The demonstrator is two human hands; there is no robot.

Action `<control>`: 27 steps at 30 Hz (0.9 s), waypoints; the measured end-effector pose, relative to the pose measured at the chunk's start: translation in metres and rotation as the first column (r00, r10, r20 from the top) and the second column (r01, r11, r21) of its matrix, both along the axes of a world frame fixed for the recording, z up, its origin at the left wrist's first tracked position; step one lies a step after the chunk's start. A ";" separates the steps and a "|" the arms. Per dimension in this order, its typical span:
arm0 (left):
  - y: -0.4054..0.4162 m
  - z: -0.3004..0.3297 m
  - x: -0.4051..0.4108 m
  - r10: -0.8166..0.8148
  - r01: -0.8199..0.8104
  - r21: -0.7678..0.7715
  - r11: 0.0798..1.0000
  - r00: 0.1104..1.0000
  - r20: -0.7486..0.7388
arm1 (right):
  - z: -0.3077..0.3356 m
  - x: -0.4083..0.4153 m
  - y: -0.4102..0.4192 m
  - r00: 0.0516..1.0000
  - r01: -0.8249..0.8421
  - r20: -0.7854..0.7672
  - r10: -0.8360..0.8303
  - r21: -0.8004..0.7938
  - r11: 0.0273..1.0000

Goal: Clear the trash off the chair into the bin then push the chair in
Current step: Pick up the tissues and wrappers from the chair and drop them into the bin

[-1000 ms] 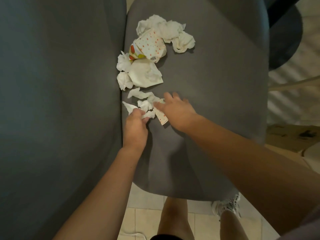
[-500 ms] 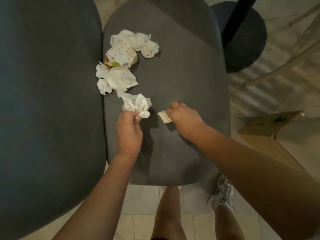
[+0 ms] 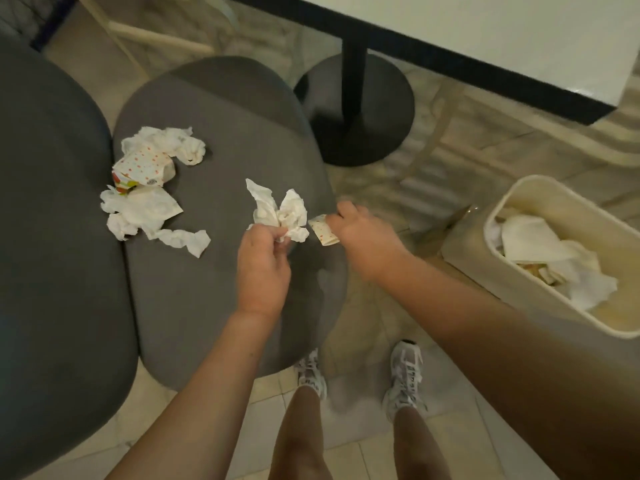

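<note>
Head view: both hands hold trash, bin to the right.
Left hand (image 3: 263,261) pinches a tissue wad (image 3: 280,211); right hand (image 3: 363,233) pinches a dotted scrap (image 3: 322,232). More trash (image 3: 149,188) lies on the chair (image 3: 214,306). Best carry both fully over the bin (image 3: 512,289) before releasing the grip, so nothing falls onto the floor.

Both hands have lifted off the chair seat (image 3: 207,306): left hand (image 3: 263,265) carrying crumpled tissue (image 3: 280,213), right hand (image 3: 360,233) the paper scrap (image 3: 323,232), toward three o'clock.
</note>
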State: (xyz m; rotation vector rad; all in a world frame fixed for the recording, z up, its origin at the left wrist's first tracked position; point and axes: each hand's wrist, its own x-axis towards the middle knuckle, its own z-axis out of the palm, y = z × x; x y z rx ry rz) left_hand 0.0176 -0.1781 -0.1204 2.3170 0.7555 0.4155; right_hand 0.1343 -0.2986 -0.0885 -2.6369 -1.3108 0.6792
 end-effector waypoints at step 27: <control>-0.267 0.005 0.194 -0.671 0.812 -0.008 0.583 0.477 -0.568 | -0.027 0.057 -0.329 0.626 0.772 0.066 -0.777 0.090 0.629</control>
